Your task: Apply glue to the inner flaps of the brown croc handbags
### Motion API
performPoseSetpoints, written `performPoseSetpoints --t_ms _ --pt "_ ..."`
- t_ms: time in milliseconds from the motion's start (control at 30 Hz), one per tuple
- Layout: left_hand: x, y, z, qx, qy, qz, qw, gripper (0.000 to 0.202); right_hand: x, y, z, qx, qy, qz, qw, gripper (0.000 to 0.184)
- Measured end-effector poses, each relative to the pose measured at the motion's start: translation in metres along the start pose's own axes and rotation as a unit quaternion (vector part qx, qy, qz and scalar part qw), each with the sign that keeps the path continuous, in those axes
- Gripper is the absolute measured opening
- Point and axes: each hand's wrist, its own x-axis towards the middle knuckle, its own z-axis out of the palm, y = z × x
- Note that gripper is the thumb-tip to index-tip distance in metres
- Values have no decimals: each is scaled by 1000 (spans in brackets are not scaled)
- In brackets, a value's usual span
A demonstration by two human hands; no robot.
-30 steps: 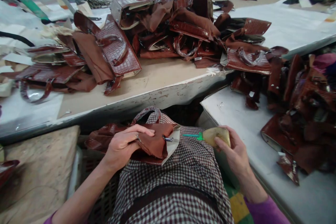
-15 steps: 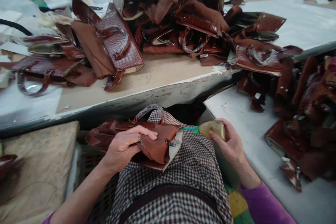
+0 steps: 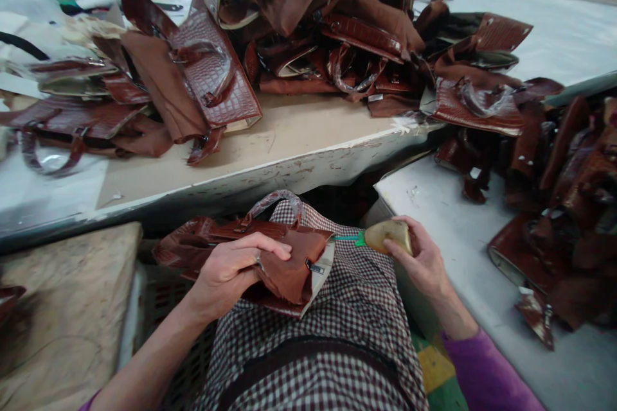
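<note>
On my lap, over a checked apron (image 3: 332, 308), lies a reddish-brown handbag piece (image 3: 294, 263) with a brown lining, a zipper pull and a plastic-wrapped handle (image 3: 279, 196). My left hand (image 3: 231, 273) is closed on the lining, thumb and fingers pinching it. In my right hand (image 3: 421, 263) is a yellowish squeeze bottle (image 3: 388, 237) with a green cap and thin nozzle (image 3: 348, 238). The nozzle points left and its tip meets the upper right edge of the bag, by the pale inner panel. Whether anything comes out of the tip cannot be seen.
A heap of brown crocodile-patterned bags (image 3: 308, 32) covers the bench (image 3: 289, 122) ahead. More brown bag parts (image 3: 554, 257) lie on the white table (image 3: 434, 205) at right. A worn board (image 3: 62, 308) stands at left, beside a plastic crate (image 3: 166, 314) partly under my arm.
The view has shifted slightly, so the bench bags sit a little differently in frame. Both hands, the bag and the bottle keep nearly the same positions.
</note>
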Motion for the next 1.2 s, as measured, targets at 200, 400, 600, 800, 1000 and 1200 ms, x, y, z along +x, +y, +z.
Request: performPoseSetpoints --t_ms 200,400,600,800,1000,1200 --pt "-2 -3 0 -10 -1 -8 1000 20 -5 2 -7 17 -59 24 998 43" --pt "-3 -5 1 -8 8 -23 1000 21 -7 5 -6 48 -23 29 998 45" --pt "-5 -4 2 -8 8 -26 1000 21 -11 6 -9 64 -75 31 995 46" --pt "-5 -2 1 -4 33 -34 999 20 -15 6 -4 69 -10 24 997 48" --pt "-6 -2 0 -5 32 -36 999 20 -16 1 -2 75 -49 42 995 47" --pt "-9 -4 1 -13 38 -39 998 17 -15 5 2 77 14 24 997 49"
